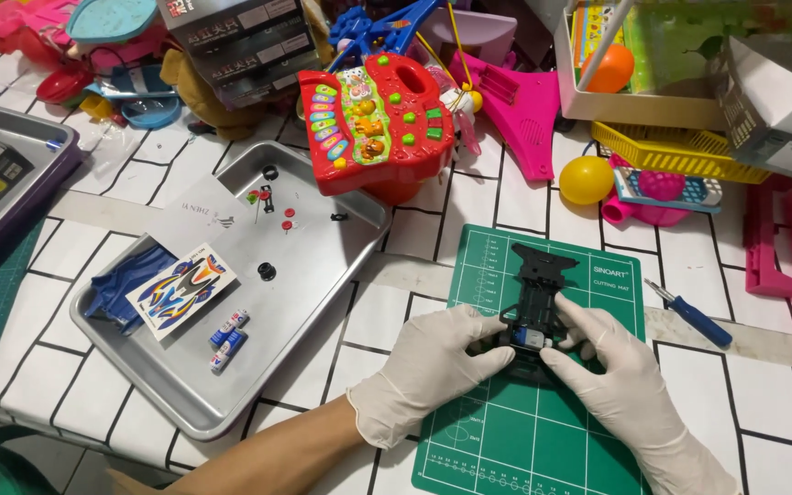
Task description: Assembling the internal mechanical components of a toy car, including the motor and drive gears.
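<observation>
- I'm pinching the black plastic toy-car chassis (535,302) with my white-gloved left hand (433,362) and right hand (611,362), both closed on its near end, seemingly seating the small motor.
- It's lying on the green cutting mat (524,431).
- A blue-handled screwdriver (689,313) is lying at three o'clock, a metal tray (304,302) at nine; next I'd judge steady, even pressure is needed.

Open mat below the hands, clutter beyond it

The lower green cutting mat (515,440) lies bare, giving free passage toward the near edge. To the left, the metal tray (323,275) sits just beside the mat; to the right, a blue screwdriver (689,313) lies on open tile. Farther back, the red toy keyboard (378,124), yellow ball (586,180) and yellow basket (680,151) crowd the way.
</observation>
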